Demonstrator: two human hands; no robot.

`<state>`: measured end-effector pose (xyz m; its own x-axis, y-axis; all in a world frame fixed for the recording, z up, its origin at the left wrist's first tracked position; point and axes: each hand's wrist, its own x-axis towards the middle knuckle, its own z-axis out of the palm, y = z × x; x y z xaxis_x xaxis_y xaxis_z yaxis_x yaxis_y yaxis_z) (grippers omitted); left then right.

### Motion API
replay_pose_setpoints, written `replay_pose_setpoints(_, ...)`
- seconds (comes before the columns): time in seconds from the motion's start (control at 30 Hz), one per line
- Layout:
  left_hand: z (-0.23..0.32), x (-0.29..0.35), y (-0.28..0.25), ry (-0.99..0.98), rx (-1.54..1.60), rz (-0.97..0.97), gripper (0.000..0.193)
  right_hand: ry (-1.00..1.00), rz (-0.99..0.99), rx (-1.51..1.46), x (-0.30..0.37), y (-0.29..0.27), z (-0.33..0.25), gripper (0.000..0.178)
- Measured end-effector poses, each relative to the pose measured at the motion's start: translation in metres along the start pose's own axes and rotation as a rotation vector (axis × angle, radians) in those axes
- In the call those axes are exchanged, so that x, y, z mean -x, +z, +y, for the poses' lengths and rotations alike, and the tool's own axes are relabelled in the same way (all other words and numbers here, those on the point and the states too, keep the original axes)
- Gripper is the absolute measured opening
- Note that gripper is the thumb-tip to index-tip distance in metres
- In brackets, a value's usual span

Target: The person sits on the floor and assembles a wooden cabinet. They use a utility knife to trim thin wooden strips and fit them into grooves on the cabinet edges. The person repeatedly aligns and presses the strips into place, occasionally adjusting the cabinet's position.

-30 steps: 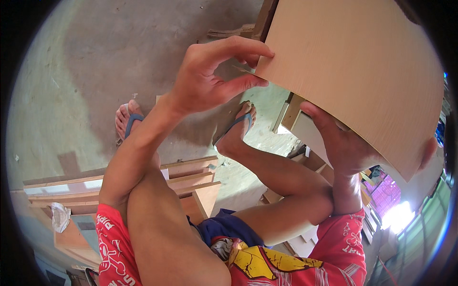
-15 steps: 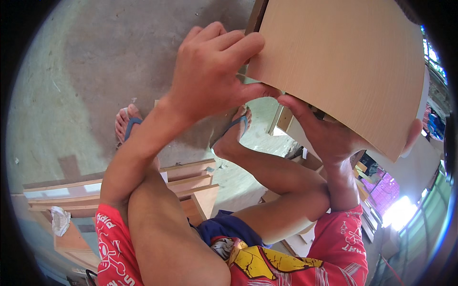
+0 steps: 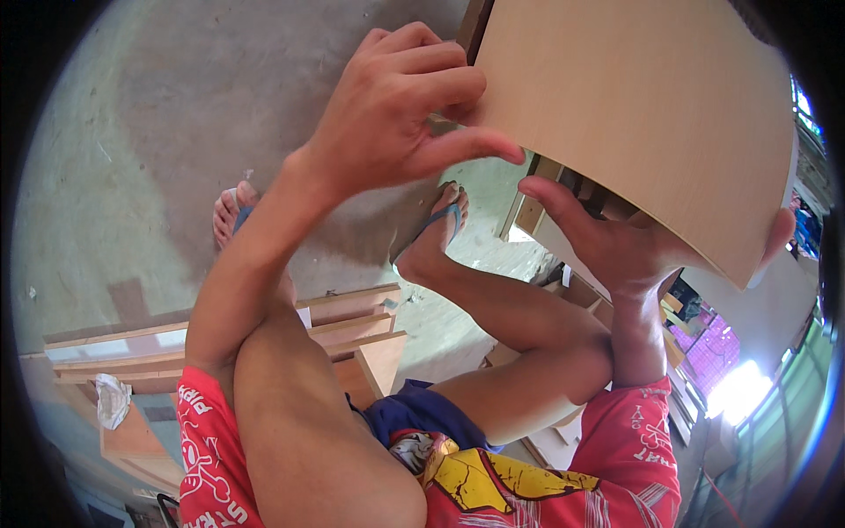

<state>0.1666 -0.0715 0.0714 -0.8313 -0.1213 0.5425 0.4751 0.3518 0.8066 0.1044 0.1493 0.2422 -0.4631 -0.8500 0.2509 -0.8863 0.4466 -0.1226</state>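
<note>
A light wood-grain panel (image 3: 634,106) fills the upper right, its near edge tilted toward me. Dark wood shows along its far left side, and an opening with wooden parts shows below its near edge. My left hand (image 3: 396,114) is at the panel's near left corner. Its fingers curl against the left edge, and the thumb points along the near edge. Under the near edge, my right hand (image 3: 625,251) supports the panel. That thumb sticks out toward the left thumb, and a fingertip shows beyond the right edge; its other fingers are hidden.
Wooden boards and frame pieces (image 3: 352,317) lie on the concrete floor (image 3: 176,106) at the lower left, with a crumpled white bag (image 3: 113,400) on them. More wood pieces lie beneath my right leg. My sandalled feet stand beyond the boards.
The panel's near edge has shifted slightly right and up. My thumbs have moved apart, the left one rising from the edge, and more of the opening underneath shows.
</note>
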Motion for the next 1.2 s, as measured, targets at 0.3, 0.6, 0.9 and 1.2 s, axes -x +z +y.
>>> replay_pose_setpoints(0.3,-0.039,0.02,-0.02,-0.066,-0.119,-0.149,0.065,0.005,-0.045,0.053,0.003,0.009,0.009,0.061)
replay_pose_setpoints(0.6,-0.017,0.008,-0.03,-0.035,-0.073,-0.135,0.064,-0.137,-0.186,0.388,-0.003,0.005,0.009,0.06)
replay_pose_setpoints(0.9,-0.001,0.013,0.003,0.004,-0.099,-0.021,0.028,0.005,-0.071,0.121,-0.008,0.005,0.0,0.057)
replay_pose_setpoints(1.2,-0.013,-0.001,-0.006,-0.035,-0.245,-0.262,0.022,0.038,0.217,-0.259,-0.011,0.001,0.026,0.052)
